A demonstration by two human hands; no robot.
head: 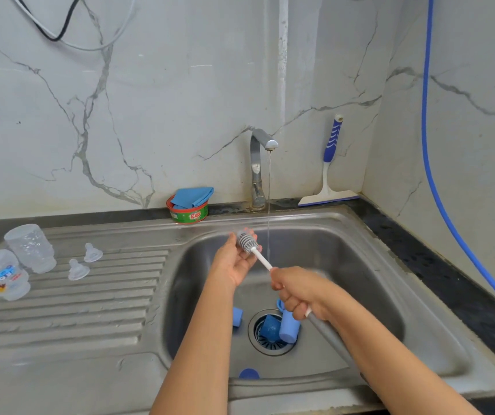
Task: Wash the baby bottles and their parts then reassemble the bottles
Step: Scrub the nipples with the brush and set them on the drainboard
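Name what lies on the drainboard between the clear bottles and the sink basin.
Two clear teats, apart from each other, on the ribbed drainboard; the head view shows them.

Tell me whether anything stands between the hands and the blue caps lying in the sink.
Nothing lies across the way down to the blue caps at the drain of the sink. But both hands are taken: the left hand cups the head of the brush, and the right hand grips its handle, just above the caps.
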